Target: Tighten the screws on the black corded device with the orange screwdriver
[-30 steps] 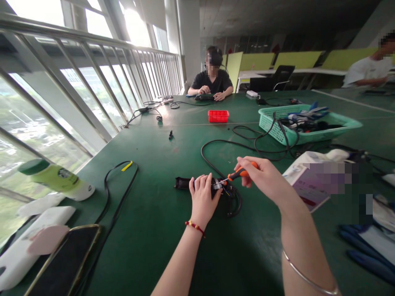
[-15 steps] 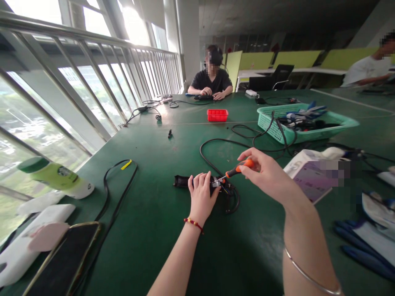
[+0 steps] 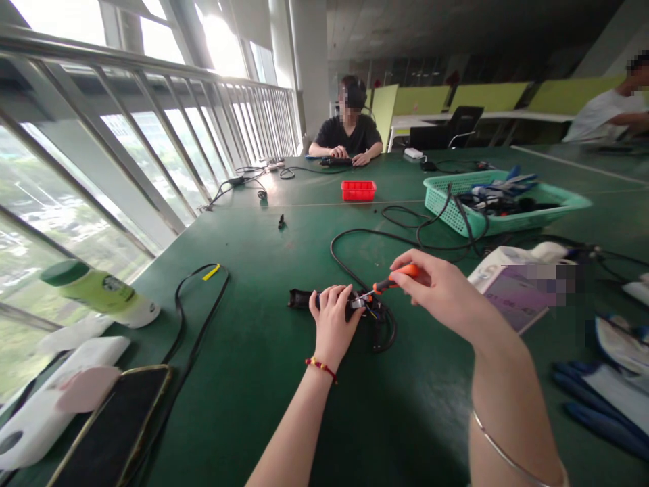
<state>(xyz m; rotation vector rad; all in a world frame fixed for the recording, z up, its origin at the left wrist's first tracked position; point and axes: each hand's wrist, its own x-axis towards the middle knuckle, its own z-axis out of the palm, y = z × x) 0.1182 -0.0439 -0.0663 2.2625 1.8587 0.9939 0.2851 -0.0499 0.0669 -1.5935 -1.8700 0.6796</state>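
On the green table lies a black tube-shaped device [image 3: 300,299] with a power cord and small wires at its right end. My left hand [image 3: 334,314] is wrapped over its middle, the fingers closed on it. A screwdriver [image 3: 403,277] with an orange and black handle is pinched by its handle in my right hand [image 3: 430,281]. Its thin shaft points down and left, the tip at the silvery part [image 3: 357,303] beside my left fingers. Exactly what the tip touches is too small to make out.
A red plastic box [image 3: 359,191] stands farther back. To the right are a green basket [image 3: 507,226] of tools and cables, a white and purple carton [image 3: 522,287] and blue gloves [image 3: 603,406]. A phone [image 3: 114,433] and a bottle [image 3: 101,294] lie left. A person [image 3: 347,128] works opposite.
The whole view has shifted slightly to the right. Both hands keep their hold, and the screwdriver handle has turned a little in my right fingers.
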